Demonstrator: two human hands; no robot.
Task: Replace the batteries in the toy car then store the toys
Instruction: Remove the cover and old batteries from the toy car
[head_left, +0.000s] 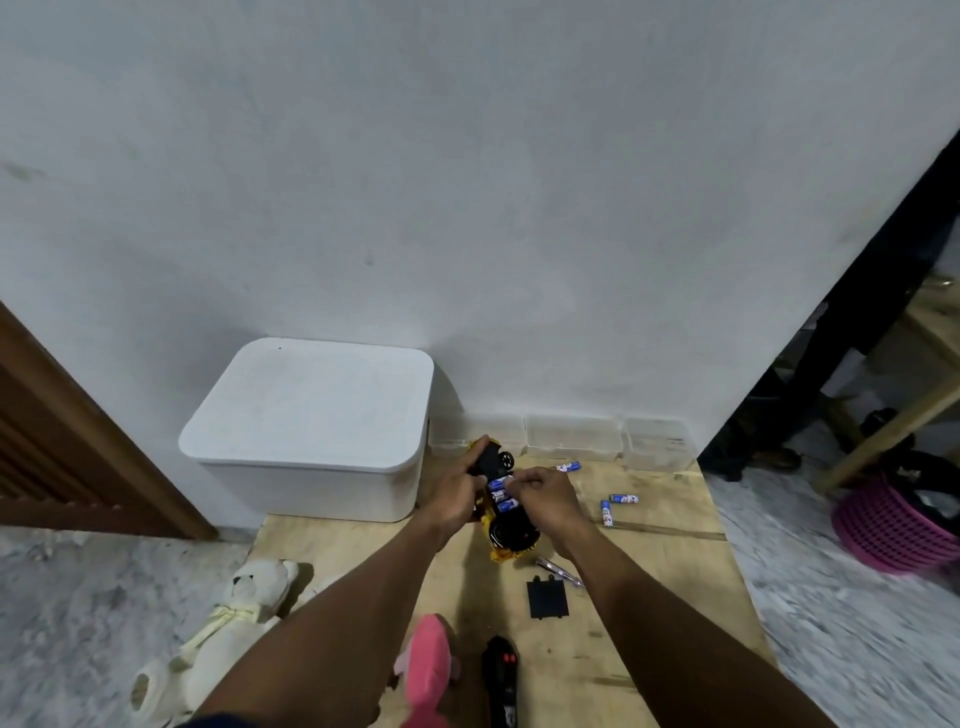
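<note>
Just right of the white lidded plastic storage box (311, 415), over the pale plywood board (649, 597), I see the yellow-and-black plastic toy car (506, 540) belly-up. The left hand (457, 499) grips its far end. The right hand (545, 491) pinches one of the blue-and-white cylindrical batteries (501, 493) in its bay.

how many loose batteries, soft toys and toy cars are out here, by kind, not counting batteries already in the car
loose batteries: 3
soft toys: 2, the white bear and the pink plush
toy car: 1
total: 6
</note>
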